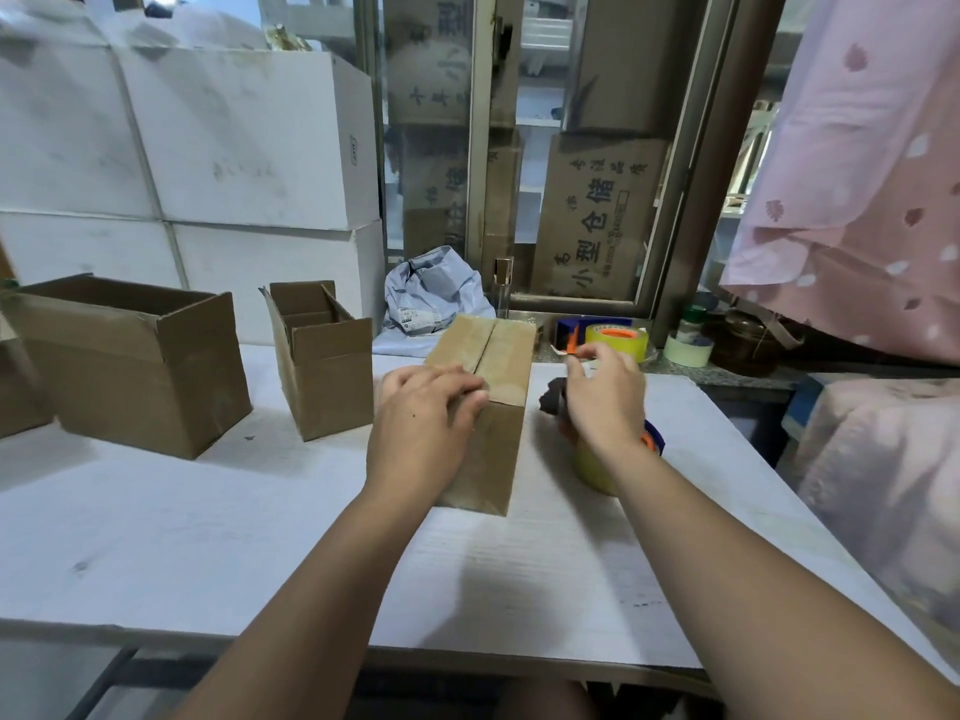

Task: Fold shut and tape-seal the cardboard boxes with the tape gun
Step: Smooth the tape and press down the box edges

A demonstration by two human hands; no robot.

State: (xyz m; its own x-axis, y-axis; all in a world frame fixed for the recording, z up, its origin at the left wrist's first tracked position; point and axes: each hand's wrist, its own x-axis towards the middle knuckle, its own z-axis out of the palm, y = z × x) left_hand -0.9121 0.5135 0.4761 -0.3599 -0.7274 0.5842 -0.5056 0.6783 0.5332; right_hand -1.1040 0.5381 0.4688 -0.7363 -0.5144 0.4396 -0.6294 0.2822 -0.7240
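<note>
A small brown cardboard box (498,407) stands in the middle of the white table, its top flaps folded down with a bare seam between them. My left hand (423,413) lies flat on the near end of the top and presses the flaps. Right of the box a tape gun (597,470) with a yellowish roll and blue and orange parts lies on the table, mostly hidden under my right hand (605,394). That hand hovers over it with thumb and forefinger drawn together; whether they pinch tape is unclear. Two open boxes, one large (135,366) and one small (322,361), stand at the left.
A second tape gun (608,337) and tape rolls (688,348) sit on the stone ledge behind. A grey mailer bag (434,298) lies at the back. White cartons (208,163) are stacked behind the table, and pink fabric (857,200) hangs at the right.
</note>
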